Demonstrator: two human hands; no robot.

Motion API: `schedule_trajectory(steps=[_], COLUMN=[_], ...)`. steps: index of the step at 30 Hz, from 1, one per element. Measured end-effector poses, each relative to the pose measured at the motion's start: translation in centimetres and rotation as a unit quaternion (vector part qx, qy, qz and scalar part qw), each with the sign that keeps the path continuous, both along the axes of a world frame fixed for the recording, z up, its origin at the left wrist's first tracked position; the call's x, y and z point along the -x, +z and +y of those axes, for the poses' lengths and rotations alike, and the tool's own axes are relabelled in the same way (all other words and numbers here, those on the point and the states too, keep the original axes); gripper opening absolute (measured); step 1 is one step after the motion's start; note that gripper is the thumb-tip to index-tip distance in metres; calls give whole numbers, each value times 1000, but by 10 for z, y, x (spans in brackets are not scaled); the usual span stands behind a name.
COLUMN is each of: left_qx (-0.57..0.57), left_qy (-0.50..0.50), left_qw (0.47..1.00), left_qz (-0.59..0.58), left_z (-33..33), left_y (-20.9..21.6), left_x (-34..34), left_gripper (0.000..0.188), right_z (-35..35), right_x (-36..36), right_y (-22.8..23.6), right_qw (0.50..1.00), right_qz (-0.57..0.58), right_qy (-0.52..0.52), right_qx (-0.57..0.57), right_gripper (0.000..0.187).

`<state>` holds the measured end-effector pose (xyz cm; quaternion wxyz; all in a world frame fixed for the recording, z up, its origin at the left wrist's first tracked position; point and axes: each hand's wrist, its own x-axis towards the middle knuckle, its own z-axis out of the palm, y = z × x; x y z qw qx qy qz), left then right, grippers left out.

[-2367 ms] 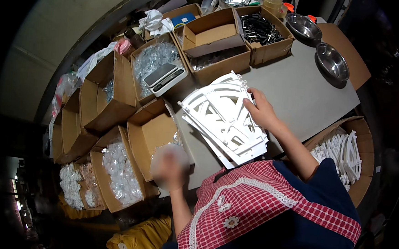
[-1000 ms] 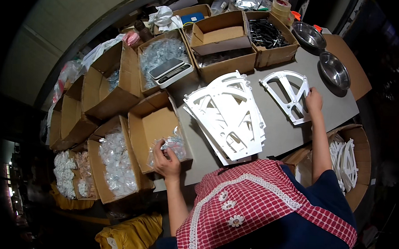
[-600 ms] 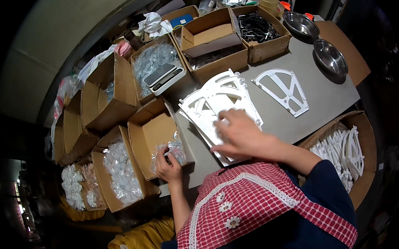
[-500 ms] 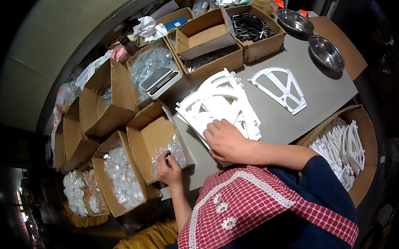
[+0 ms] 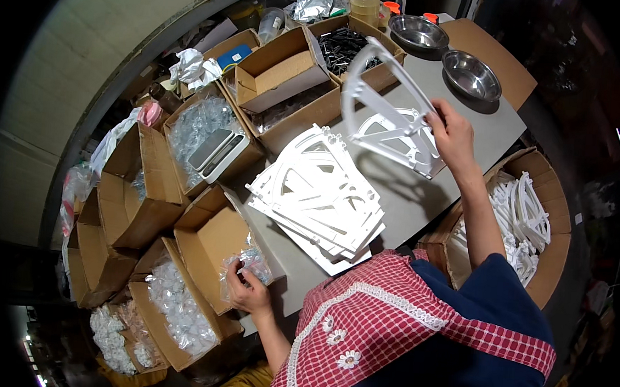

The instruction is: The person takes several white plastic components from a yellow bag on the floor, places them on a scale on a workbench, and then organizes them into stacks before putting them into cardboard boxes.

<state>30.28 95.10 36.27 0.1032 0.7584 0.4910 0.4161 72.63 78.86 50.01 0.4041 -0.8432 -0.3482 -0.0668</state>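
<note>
Firstly, right hand (image 5: 454, 135) — thumb and fingers pinching a white fan-shaped frame (image 5: 368, 96) by one edge, tilted up above the table (image 5: 407, 199). Behind and below it, a second frame (image 5: 411, 114), flat on the table.

Left hand (image 5: 250, 294): fingers curled, at the near end of a cardboard box (image 5: 208, 233), touching small clear bags (image 5: 254, 261); whether it grips one, cannot tell.

Between the hands: one untidy stack of white frames (image 5: 316, 211), on the table.

Further out: two metal bowls (image 5: 471, 76), at the table's far right; a box of black parts (image 5: 343, 50), far side; a white-and-gray case (image 5: 220, 156), resting on a box of clear packets (image 5: 193, 126) — and, beside the right forearm, a carton (image 5: 558, 258) holding more white frames.
</note>
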Motion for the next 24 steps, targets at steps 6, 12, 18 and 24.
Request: schedule_trajectory(steps=[6, 12, 18, 24], left_qx=[25, 10, -3, 7], left_qy=[-2, 7, 8, -7], left_qw=[1000, 1000, 1000, 1000], left_qz=[-8, 6, 14, 29], left_z=[1, 3, 0, 1], left_y=[0, -4, -1, -6], left_x=[0, 4, 0, 6], left_gripper=[24, 26, 21, 18], right_z=[-15, -14, -35, -38], right_x=[-60, -106, -157, -125], right_y=[-124, -184, -179, -134], right_qw=[888, 846, 905, 892], right_qz=[445, 503, 382, 444], right_qy=[-45, -72, -144, 41], right_qx=[-108, -161, -119, -78], right_gripper=[17, 16, 21, 24])
